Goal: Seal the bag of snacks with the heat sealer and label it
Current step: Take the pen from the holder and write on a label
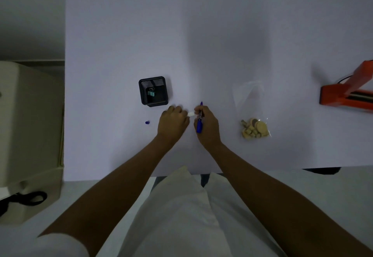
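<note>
Labelling stage. The left grip (pixel 173 121), fingers curled, pinches one end of a small white label (pixel 191 113). The right grip (pixel 207 125) is closed round a blue marker (pixel 199 124) and meets the label's other end. Both work to the left of the bag (pixel 251 103), near it but apart from it.

The bag is clear and lies flat on the worktop (pixel 201 34), untouched, with the snacks (pixel 255 128) gathered at its near end. Whether its mouth carries a seal line cannot be told. The orange heat sealer (pixel 343 95) stands well to the right of the bag with its arm raised and nothing under it.

Farther left of the bag than the hands are the marker's loose cap (pixel 147 122) and a black tray (pixel 153 91) holding a binder clip (pixel 151 93).

Judged progress: sealing is probably done, the label is in preparation, and fixing it to the bag remains.
</note>
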